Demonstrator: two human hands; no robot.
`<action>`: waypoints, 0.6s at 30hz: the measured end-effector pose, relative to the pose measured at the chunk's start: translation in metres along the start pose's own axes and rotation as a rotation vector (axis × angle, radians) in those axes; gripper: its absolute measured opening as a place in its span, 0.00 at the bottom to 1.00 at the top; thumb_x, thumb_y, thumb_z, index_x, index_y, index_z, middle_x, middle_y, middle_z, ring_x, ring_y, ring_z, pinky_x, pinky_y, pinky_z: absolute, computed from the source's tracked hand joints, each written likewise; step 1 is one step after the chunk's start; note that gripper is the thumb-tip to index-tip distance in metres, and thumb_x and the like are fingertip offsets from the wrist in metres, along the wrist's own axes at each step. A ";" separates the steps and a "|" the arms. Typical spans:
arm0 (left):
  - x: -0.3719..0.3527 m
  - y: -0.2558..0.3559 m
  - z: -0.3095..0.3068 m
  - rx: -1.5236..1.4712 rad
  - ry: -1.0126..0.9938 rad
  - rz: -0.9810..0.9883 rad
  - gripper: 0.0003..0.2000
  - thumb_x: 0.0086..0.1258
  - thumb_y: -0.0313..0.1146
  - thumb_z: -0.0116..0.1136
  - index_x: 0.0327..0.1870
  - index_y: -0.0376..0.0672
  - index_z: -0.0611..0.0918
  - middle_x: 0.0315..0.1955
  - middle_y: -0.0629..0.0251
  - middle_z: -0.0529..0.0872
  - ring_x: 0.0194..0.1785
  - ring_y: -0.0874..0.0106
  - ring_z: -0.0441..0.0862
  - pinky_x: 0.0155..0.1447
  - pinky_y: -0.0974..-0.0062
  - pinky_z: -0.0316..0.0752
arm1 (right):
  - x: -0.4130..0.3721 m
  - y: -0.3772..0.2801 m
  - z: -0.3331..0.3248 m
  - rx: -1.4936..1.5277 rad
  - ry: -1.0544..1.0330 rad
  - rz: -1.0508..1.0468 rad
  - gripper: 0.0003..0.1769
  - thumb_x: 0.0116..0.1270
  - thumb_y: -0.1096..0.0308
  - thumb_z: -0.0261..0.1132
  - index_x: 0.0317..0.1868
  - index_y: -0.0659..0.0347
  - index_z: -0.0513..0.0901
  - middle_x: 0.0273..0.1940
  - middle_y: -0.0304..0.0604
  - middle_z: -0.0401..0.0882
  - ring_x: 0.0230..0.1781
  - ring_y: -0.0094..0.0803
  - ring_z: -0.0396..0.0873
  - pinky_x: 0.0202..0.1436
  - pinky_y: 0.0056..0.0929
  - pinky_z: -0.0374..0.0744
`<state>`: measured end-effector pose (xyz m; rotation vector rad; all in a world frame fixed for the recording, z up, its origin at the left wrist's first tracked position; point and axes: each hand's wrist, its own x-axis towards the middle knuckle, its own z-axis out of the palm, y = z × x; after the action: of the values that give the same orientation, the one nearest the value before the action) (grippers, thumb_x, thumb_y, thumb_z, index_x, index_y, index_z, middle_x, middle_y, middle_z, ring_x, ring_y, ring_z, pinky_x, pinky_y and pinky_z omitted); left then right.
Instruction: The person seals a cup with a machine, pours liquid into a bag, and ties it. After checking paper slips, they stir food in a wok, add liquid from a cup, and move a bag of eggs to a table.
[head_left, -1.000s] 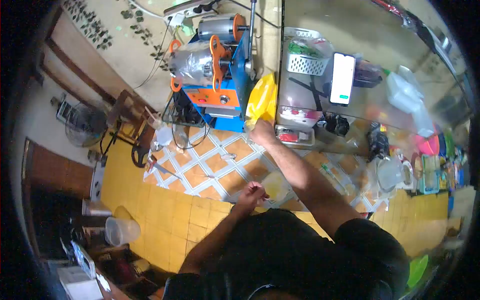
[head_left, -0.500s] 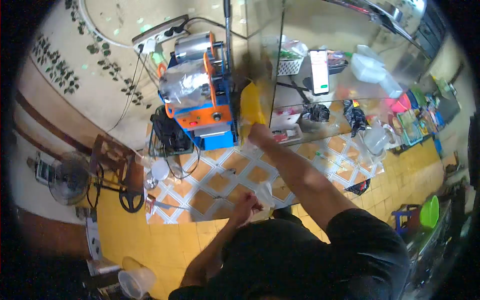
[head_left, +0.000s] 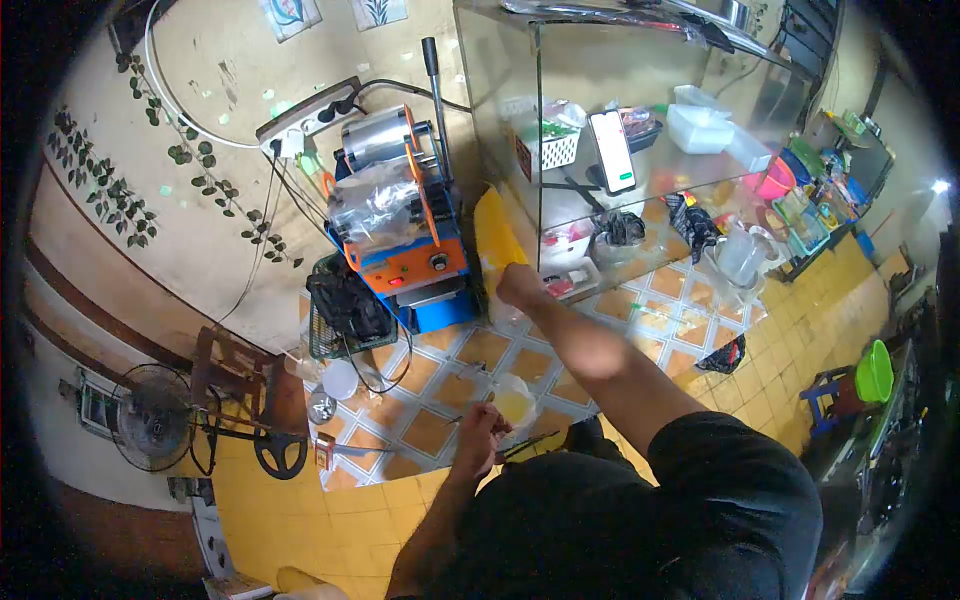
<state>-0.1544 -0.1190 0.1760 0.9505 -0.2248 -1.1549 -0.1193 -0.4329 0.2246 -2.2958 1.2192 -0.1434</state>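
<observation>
Holding yellow plastic (head_left: 497, 235), the right hand (head_left: 518, 286) obscures part.

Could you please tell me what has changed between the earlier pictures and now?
Mainly the camera's view: the orange-and-blue machine appears lower and the phone farther left. I see no clear move of either, and nothing plainly taken hold of or let go. The right hand is still at the lower part of the yellow bag, and the left hand still near the table's front edge.
</observation>
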 end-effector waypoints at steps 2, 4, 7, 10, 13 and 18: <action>-0.005 0.002 0.002 0.037 0.028 -0.023 0.06 0.75 0.34 0.53 0.39 0.44 0.74 0.29 0.69 0.75 0.34 0.74 0.75 0.46 0.67 0.74 | 0.001 -0.001 -0.001 -0.109 -0.010 -0.109 0.18 0.62 0.59 0.58 0.40 0.66 0.85 0.42 0.60 0.84 0.44 0.54 0.83 0.50 0.46 0.81; -0.008 0.005 0.000 0.071 0.070 -0.043 0.06 0.75 0.35 0.53 0.40 0.44 0.74 0.29 0.69 0.75 0.34 0.74 0.76 0.46 0.67 0.75 | 0.007 -0.003 -0.006 -0.152 -0.064 -0.144 0.18 0.62 0.59 0.59 0.40 0.65 0.85 0.42 0.59 0.84 0.44 0.52 0.84 0.50 0.45 0.81; -0.016 0.005 -0.005 0.110 0.035 -0.081 0.06 0.74 0.34 0.54 0.40 0.43 0.74 0.29 0.69 0.75 0.35 0.75 0.75 0.48 0.66 0.75 | 0.008 -0.002 0.003 -0.230 -0.136 -0.170 0.17 0.62 0.59 0.58 0.40 0.63 0.86 0.43 0.56 0.85 0.45 0.50 0.84 0.51 0.44 0.81; -0.017 0.004 -0.005 0.130 0.020 -0.056 0.06 0.74 0.34 0.55 0.41 0.42 0.73 0.30 0.67 0.75 0.35 0.75 0.75 0.49 0.66 0.75 | 0.016 0.007 0.012 -0.279 -0.113 -0.124 0.17 0.64 0.60 0.56 0.42 0.60 0.87 0.46 0.52 0.84 0.49 0.49 0.83 0.53 0.43 0.81; -0.015 -0.005 -0.013 -0.003 0.004 -0.014 0.06 0.74 0.32 0.54 0.43 0.41 0.73 0.32 0.66 0.76 0.36 0.72 0.77 0.47 0.69 0.75 | 0.020 0.005 0.019 -0.379 -0.076 -0.216 0.18 0.67 0.58 0.56 0.39 0.64 0.85 0.39 0.54 0.86 0.41 0.46 0.86 0.44 0.42 0.84; -0.024 0.011 0.004 -0.040 0.086 -0.082 0.04 0.72 0.30 0.55 0.38 0.43 0.73 0.30 0.67 0.75 0.36 0.71 0.76 0.47 0.66 0.75 | 0.028 0.024 0.026 0.491 -0.088 0.126 0.12 0.70 0.63 0.58 0.37 0.63 0.81 0.27 0.48 0.82 0.20 0.37 0.82 0.16 0.39 0.77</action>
<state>-0.1596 -0.1001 0.1940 0.9793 -0.0935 -1.1863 -0.1123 -0.4554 0.1863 -1.7797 1.1314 -0.2609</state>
